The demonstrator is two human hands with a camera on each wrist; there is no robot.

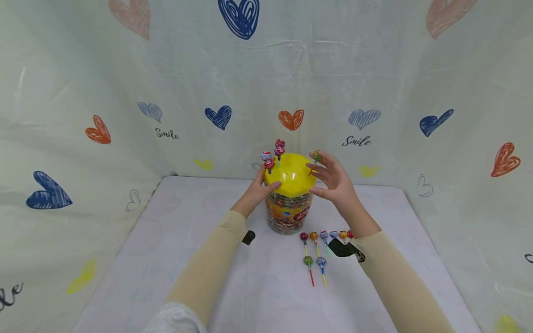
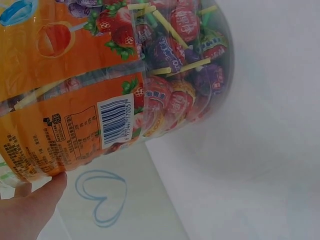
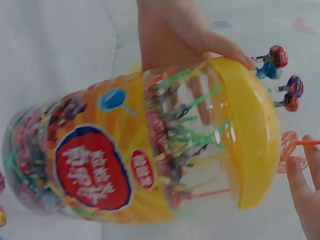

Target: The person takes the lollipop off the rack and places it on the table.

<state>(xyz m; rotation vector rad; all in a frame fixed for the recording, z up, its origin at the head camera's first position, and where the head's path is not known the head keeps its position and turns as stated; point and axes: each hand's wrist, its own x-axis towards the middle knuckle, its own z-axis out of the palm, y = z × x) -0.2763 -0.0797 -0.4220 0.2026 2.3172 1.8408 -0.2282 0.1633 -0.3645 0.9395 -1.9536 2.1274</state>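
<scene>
A clear plastic jar (image 1: 287,212) full of wrapped lollipops stands upright, topped by a domed yellow lid (image 1: 293,173). My left hand (image 1: 259,188) grips the jar at its upper left, thumb on the lid's edge; the left wrist view shows its fingers (image 2: 42,202) against the jar's side. Several lollipops (image 1: 279,148) stick up from the lid's left side, beside that hand. Between its fingers, my right hand (image 1: 335,180) pinches a green-wrapped lollipop (image 1: 317,156), its red stick (image 3: 307,142) pointing down at the lid's right side. In the right wrist view only some right-hand fingers show.
On the white table (image 1: 200,217), loose lollipops (image 1: 308,261) lie in two rows in front of the jar, partly hidden under the right wrist's black strap (image 1: 343,248). A curtain (image 1: 250,69) printed with hearts hangs behind the table.
</scene>
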